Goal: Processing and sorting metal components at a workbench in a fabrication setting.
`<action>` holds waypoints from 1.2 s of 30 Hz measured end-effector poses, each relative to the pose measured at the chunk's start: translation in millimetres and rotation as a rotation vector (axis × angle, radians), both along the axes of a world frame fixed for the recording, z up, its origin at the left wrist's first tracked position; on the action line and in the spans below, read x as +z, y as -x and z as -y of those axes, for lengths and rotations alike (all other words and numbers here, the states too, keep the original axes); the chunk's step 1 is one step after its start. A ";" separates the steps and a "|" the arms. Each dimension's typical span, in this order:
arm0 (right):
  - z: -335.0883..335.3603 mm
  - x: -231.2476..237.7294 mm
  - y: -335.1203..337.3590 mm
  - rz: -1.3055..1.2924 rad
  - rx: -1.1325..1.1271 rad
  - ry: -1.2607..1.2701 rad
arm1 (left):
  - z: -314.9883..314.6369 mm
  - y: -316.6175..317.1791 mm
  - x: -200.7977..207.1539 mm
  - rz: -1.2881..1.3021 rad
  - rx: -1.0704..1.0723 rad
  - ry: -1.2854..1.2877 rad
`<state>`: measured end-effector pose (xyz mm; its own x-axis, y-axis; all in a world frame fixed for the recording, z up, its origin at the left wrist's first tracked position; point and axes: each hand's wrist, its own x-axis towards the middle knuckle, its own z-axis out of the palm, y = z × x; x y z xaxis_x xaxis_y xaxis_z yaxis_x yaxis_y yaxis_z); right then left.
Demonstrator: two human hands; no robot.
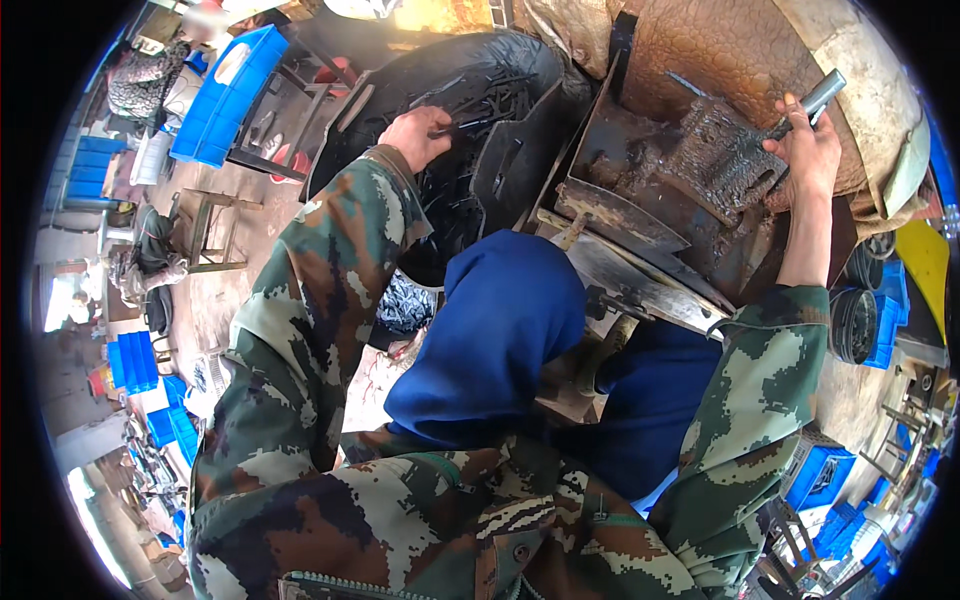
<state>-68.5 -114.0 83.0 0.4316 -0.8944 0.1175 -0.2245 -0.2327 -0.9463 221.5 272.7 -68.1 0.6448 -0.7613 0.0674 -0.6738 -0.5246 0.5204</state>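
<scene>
My left hand [412,138] is over a large black bin [440,60] and pinches a thin dark strip [458,128]. Beneath it, the bin holds a heap of similar dark strips [505,95]. On the right, my right hand [812,158] is wrapped round a grey metal bar [824,90], gripping it below its upper end. Its lower part runs down behind my fingers. Beside that hand, a block [725,155] thick with brown-black grease sits in a dirty metal trough [640,215]; I cannot make out the block's details.
A brown leathery sheet [730,45] hangs behind the trough. Between my knees and the left arm stands a container of small dark metal pieces [405,303]. A blue crate [228,95] rests on a stand at the far left. Dark round tubs [852,325] stand at the right.
</scene>
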 end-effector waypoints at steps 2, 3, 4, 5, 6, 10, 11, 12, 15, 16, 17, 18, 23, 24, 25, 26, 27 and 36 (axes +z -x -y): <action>0.9 -0.8 1.3 0.010 0.003 0.004 | -2.4 0.1 -1.3 0.090 -0.024 -0.081; 0.7 -1.1 1.6 0.015 0.005 0.005 | -2.7 0.0 -1.5 0.094 -0.022 -0.080; 0.4 -1.5 2.4 0.016 0.001 0.005 | -2.5 -0.1 -1.5 0.097 -0.021 -0.096; -0.4 -1.0 1.3 0.010 -0.002 0.008 | -2.2 0.1 -1.6 0.094 -0.019 -0.109; -1.2 -0.5 0.3 0.009 0.002 0.012 | -3.0 1.6 -2.2 0.080 -0.010 -0.100; -1.7 0.0 0.5 -0.012 -0.001 0.014 | -7.6 8.4 -1.8 0.107 -0.022 -0.035; -1.8 -0.2 1.0 -0.010 -0.003 0.013 | -9.5 8.2 0.3 0.107 -0.022 -0.034; -1.9 -0.5 1.2 -0.010 -0.002 0.014 | -12.1 7.4 2.5 0.115 -0.050 0.008; -3.0 -0.5 1.2 -0.006 -0.001 0.015 | -19.4 6.3 15.8 0.108 -0.075 0.076; -4.1 -0.1 0.7 -0.008 0.001 0.009 | -21.7 4.1 20.2 0.127 -0.050 0.121; -6.1 0.9 -2.7 -0.005 0.011 0.002 | -26.3 2.1 27.9 0.152 -0.018 0.165; -3.5 0.7 -0.1 -0.010 0.004 0.008 | -21.5 3.9 39.2 0.159 -0.020 0.167; 1.7 -2.4 0.0 0.010 -0.008 0.013 | 8.5 37.2 118.3 -0.192 -0.014 0.393; 1.3 -4.3 -2.1 0.010 0.000 0.014 | 18.0 45.7 129.0 -0.254 -0.101 0.506; 3.2 -3.3 0.5 -0.001 -0.009 0.023 | 37.4 57.6 144.1 -0.194 -0.106 0.468; 1.8 -1.7 -3.1 -0.002 0.000 0.027 | 50.8 76.3 159.0 -0.337 -0.168 0.611; -0.6 -0.4 -5.2 -0.002 0.018 0.032 | 68.3 92.7 169.1 -0.521 -0.218 0.722; 16.1 -30.9 -5.5 -0.229 -0.095 0.734 | 243.8 244.8 203.5 -0.953 -0.350 0.987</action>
